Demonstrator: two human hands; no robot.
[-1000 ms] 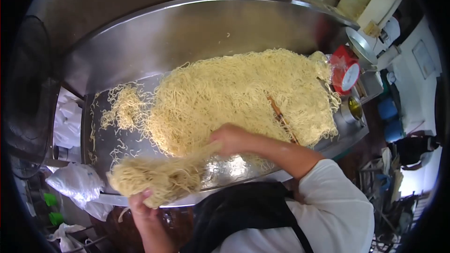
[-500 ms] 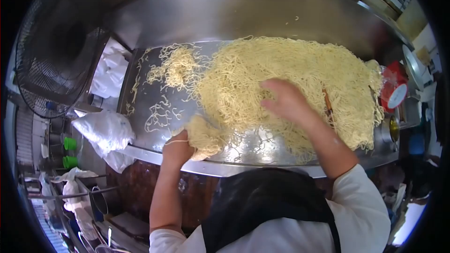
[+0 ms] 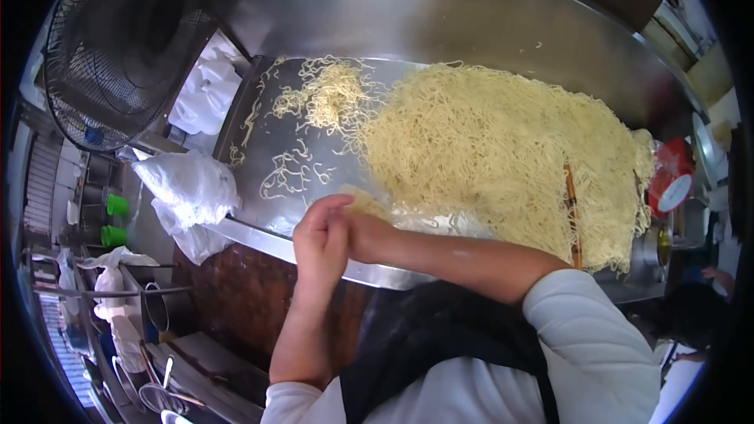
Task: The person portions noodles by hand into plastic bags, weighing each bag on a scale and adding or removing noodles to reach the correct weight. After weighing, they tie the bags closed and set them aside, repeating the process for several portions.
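Note:
My two hands meet at the front edge of a steel table. My left hand (image 3: 318, 237) has its fingers curled and closed, but what lies inside them is hidden. Crossing in from the right, my right hand (image 3: 367, 237) touches it, its fingers mostly out of sight behind the left hand. Just beyond them shows a small blurred clump of noodles (image 3: 366, 202). A broad heap of pale yellow noodles (image 3: 487, 133) spreads over the table's middle and right. One brown stick-like thing (image 3: 571, 188) lies on that heap.
A smaller noodle pile (image 3: 334, 98) and loose strands (image 3: 290, 174) lie on the steel table (image 3: 259, 141) at left. White plastic bags (image 3: 188, 188) hang by its left corner, below a large fan (image 3: 126, 47). A red container (image 3: 673, 177) stands at the right end.
My right hand has come from over the big heap leftward to my left hand. The noodle clump beside my left hand is now mostly hidden. The view has shifted slightly.

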